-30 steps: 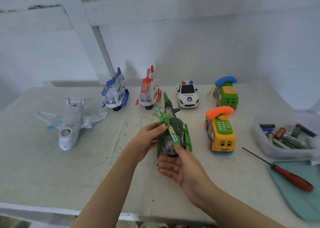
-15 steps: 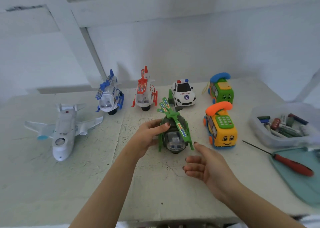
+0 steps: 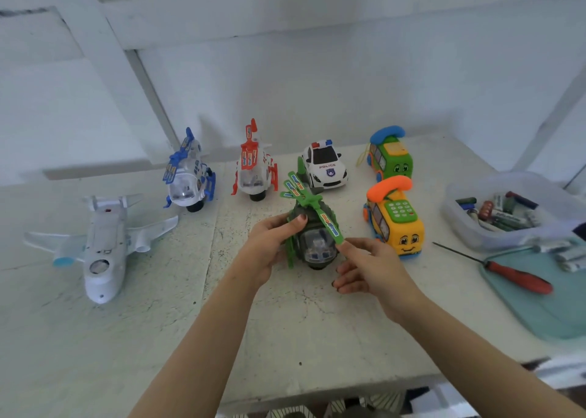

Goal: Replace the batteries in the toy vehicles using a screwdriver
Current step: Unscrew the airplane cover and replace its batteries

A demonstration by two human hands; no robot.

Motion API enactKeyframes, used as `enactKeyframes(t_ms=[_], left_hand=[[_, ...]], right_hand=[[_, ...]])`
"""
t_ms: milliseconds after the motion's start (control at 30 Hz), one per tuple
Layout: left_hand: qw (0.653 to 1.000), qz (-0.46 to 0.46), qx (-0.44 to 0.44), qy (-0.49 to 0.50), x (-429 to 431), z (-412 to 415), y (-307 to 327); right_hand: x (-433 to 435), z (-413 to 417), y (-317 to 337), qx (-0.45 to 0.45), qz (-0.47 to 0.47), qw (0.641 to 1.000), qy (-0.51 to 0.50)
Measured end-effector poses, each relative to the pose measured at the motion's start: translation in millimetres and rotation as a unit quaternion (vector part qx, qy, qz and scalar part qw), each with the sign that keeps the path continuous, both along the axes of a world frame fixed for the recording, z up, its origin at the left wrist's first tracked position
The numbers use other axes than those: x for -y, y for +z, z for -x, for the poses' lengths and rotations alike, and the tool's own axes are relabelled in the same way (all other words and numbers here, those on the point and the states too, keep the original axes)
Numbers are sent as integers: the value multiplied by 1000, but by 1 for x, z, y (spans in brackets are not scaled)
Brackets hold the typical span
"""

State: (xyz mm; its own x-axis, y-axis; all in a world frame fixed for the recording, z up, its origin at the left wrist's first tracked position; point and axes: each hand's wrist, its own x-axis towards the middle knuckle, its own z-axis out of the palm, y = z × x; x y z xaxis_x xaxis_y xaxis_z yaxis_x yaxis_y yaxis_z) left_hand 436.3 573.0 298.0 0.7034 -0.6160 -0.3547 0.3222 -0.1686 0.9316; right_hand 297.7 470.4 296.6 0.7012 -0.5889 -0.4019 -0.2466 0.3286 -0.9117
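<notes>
The green helicopter (image 3: pixel 312 227) is standing on the table (image 3: pixel 285 322), nose toward the near edge; the left hand (image 3: pixel 269 243) is gripping its flank, the right hand (image 3: pixel 367 268), fingers loose, is touching a rotor tip. The screwdriver (image 3: pixel 513 276) is lying rightward, nearer the right hand

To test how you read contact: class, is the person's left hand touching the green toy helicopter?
Touching. The head view shows the left hand gripping the green toy helicopter, thumb pressed on its top.
</notes>
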Motion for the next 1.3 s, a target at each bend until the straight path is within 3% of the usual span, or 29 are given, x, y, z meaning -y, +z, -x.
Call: enactKeyframes(t_ms=[67, 133, 233, 367, 467, 567, 633, 700, 800, 967, 1167, 1300], left_hand=[[1000, -8, 8, 10, 0, 2, 0], [999, -22, 14, 27, -2, 3, 1], [997, -22, 31, 64, -14, 4, 5], [975, -24, 156, 156, -46, -2, 17], [931, -22, 259, 258, -77, -11, 29], [847, -103, 376, 361, -114, -22, 35], [779, -172, 439, 414, -138, -30, 30], [746, -236, 431, 449, -158, -36, 20], [761, -304, 359, 447, -177, -44, 5], [823, -305, 261, 401, -190, -54, -9], [814, -272, 302, 414, -204, -47, -17], [824, -228, 246, 457, -208, -39, -24]], right_hand=[[-1, 2, -2, -3, 21, 1000, -17], [-1, 5, -2, 1, 98, 992, -74], [0, 10, 3, 87, 176, 966, -167], [-9, 1, 22, 194, 269, 936, -114], [-29, -20, 36, 233, 332, 914, -15], [-52, -44, 43, 241, 352, 900, 92], [-67, -65, 41, 195, 356, 899, 165], [-80, -86, 32, 124, 324, 908, 236], [-99, -111, 13, 37, 248, 913, 322], [-124, -126, -3, -2, 195, 907, 374], [-131, -128, -6, -22, 115, 915, 385], [-128, -127, -4, -29, 91, 923, 374]])
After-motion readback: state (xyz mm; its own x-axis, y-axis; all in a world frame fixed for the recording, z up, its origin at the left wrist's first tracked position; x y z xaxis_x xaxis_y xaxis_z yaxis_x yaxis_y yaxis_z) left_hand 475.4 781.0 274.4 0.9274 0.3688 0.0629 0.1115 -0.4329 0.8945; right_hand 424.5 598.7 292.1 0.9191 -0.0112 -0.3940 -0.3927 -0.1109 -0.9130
